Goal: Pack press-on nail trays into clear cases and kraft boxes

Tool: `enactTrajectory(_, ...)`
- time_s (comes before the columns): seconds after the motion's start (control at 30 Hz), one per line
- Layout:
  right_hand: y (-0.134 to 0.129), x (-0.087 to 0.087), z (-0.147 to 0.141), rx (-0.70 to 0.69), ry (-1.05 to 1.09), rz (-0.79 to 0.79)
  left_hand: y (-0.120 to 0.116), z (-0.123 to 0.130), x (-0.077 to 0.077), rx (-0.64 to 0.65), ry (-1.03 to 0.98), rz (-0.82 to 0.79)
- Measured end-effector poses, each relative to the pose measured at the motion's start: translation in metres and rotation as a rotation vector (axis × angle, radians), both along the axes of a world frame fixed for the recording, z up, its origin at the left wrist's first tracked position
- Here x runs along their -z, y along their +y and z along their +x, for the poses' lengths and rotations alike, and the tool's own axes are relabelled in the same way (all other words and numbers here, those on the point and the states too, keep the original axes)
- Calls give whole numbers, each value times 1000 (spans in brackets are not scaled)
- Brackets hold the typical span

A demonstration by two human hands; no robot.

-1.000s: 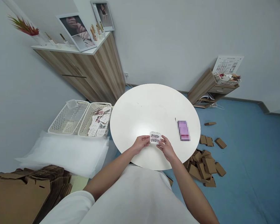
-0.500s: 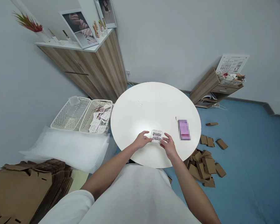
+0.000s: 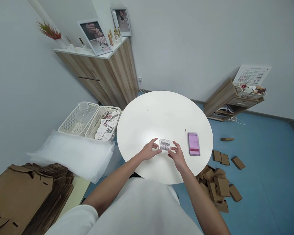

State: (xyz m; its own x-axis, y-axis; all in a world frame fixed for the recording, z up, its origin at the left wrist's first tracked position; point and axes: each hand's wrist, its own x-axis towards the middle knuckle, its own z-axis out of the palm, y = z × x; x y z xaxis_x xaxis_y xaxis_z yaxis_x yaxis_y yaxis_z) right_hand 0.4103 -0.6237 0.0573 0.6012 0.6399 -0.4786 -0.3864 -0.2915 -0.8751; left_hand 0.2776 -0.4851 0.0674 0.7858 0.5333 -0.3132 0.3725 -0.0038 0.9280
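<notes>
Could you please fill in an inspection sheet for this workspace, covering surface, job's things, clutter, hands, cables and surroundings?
Surface: round white table; small dark marks near its right side.
Job's things: clear, squarish plastic case showing two rows of dark oval pieces; a purple rectangular item, pixelated, lies to its right.
Clutter: brown cardboard boxes heaped and scattered on the blue floor, right.
Hands: right hand grips the case's right side; left hand spread at its left, contact unclear.
Cables: thin white ones below the white wall socket.
Surroundings: tall wood-grain cabinet and off-white perforated plastic baskets, left; low wood-grain unit, right.
</notes>
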Motion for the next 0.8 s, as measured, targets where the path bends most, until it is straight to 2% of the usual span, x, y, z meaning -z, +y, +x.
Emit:
enactTrajectory(0.13, 1, 3, -5, -152, 6, 47, 2, -13, -3, 98, -24, 135)
enactTrajectory(0.2, 3, 6, -9, -226, 0, 46, 2, -21, 0, 100, -4, 172)
enactTrajectory(0.3, 10, 11, -13, -352, -57, 15, 2, -32, 6, 45, 34, 180)
enactTrajectory(0.43, 30, 15, -18, -507, -261, -1, 9, -47, 9, -67, 71, 154)
enactTrajectory(0.57, 59, 18, -28, -539, -395, -16, 25, -61, 13, -182, 90, 137)
enactTrajectory(0.67, 83, 22, -40, -537, -422, -39, 42, -70, 18, -199, 76, 173)
enactTrajectory(0.8, 115, 27, -58, -499, -413, -87, 68, -82, 28, -241, 43, 143)
